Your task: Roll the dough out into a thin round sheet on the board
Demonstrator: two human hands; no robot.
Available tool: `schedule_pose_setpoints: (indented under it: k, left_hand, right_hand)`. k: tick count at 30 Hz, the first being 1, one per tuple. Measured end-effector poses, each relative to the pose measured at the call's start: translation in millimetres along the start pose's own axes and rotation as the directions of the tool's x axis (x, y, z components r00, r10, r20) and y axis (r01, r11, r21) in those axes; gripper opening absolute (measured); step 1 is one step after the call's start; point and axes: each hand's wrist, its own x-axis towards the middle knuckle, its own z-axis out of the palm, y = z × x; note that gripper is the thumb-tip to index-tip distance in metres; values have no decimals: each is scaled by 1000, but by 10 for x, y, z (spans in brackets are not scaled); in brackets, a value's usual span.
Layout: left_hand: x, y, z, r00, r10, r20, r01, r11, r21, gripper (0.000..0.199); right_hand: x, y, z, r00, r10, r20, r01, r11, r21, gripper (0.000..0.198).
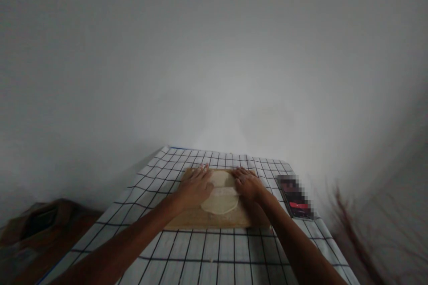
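Note:
A pale round sheet of dough (pixel 219 205) lies on a wooden board (pixel 207 221). Across the dough runs a light rolling pin (pixel 224 191), its ends hidden under my palms. My left hand (pixel 196 185) rests over the pin's left end, fingers stretched forward and somewhat spread, with white flour on the fingertips. Over the right end lies my right hand (pixel 247 182), its fingers also extended forward and not wrapped round the pin. Dough shows both beyond the pin and on the near side of it.
The board sits on a table with a white, black-checked cloth (pixel 194 249). A phone or tablet (pixel 297 198), partly blurred out, lies at the right. Behind the table stands a plain wall (pixel 214 75). Brown boxes (pixel 43 222) are at lower left, thin dry twigs (pixel 351 222) at lower right.

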Motion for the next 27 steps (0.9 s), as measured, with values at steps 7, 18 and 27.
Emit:
schedule_pose_setpoints:
  k: [7,18,27]
  left_hand:
    - [-129,59,132,994,-33,-104,32,999,-11,46]
    - [-808,174,143,964,162,-211,-187,977,-106,55]
    - [-793,141,198,957,197,-212,-221,971,-96,55]
  right_hand:
    - [-234,-252,-51,985,158,-74,-163,984,-77,43]
    - [-1241,-1157,94,905,343,-252,-358,934,-15,43]
    - [-1154,-1024,48,926,308,-217,-324,945,-41,47]
